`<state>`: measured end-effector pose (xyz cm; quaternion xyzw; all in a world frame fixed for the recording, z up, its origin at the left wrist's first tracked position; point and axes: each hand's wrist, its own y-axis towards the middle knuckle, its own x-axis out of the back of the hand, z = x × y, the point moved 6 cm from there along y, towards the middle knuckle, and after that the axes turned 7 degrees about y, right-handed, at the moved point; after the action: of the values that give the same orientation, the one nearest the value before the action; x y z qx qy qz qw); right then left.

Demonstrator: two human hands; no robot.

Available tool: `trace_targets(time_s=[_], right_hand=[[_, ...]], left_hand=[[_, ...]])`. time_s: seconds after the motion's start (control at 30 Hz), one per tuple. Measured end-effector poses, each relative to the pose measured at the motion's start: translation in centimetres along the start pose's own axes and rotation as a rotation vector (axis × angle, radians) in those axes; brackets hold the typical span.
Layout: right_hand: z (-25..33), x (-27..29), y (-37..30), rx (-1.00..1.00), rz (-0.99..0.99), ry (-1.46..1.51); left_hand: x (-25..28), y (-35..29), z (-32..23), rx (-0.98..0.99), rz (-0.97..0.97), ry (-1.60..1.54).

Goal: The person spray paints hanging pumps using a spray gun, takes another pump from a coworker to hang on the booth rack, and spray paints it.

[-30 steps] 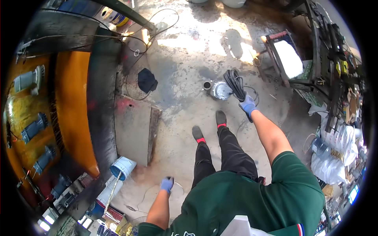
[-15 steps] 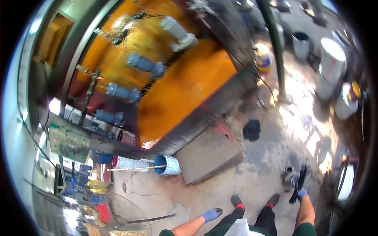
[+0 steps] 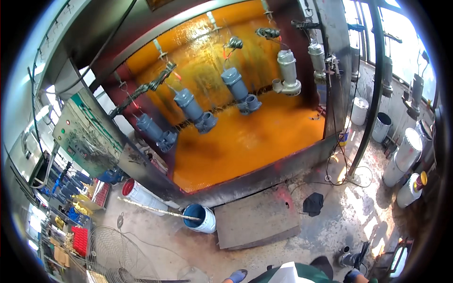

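Left hand [image 3: 235, 276]: empty-looking; can't tell spread
Right hand [image 3: 352, 275]: by cable coil [image 3: 364, 255]; can't tell grip
Submersible pump [image 3: 348, 259]: on floor [image 3: 330, 236]; cable-handling step, probably
Next: likely calls for secure coil grip

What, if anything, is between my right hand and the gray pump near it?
Nothing separate visibly blocks the way: your right hand appears just below the pump in the picture. The black cable bundle runs close along the pump's right side; whether your glove grips it isn't clear.
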<state>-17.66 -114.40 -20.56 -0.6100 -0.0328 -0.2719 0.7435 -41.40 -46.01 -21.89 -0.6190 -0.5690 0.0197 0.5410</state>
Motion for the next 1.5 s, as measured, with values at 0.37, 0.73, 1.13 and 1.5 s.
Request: trace_targets(time_s=[0.37, 0.73, 1.13, 1.5], right_hand=[[18.3, 4.5, 10.9, 0.545, 0.045, -0.100], [56.2, 16.3, 20.3, 0.409, 0.276, 0.429], [74.3, 26.9, 9.5, 0.505, 0.335, 0.057], [55.1, 29.1, 5.3, 0.264, -0.367, 0.175]], left_hand=[[4.8, 4.5, 3.9, -0.339, -0.084, 0.249], [48.5, 11.9, -1.4, 0.035, -0.662, -0.051], [102.1, -5.5, -21.8, -0.472, -1.677, 0.224], [119.8, -4.1, -25.5, -0.438, -1.745, 0.454]])
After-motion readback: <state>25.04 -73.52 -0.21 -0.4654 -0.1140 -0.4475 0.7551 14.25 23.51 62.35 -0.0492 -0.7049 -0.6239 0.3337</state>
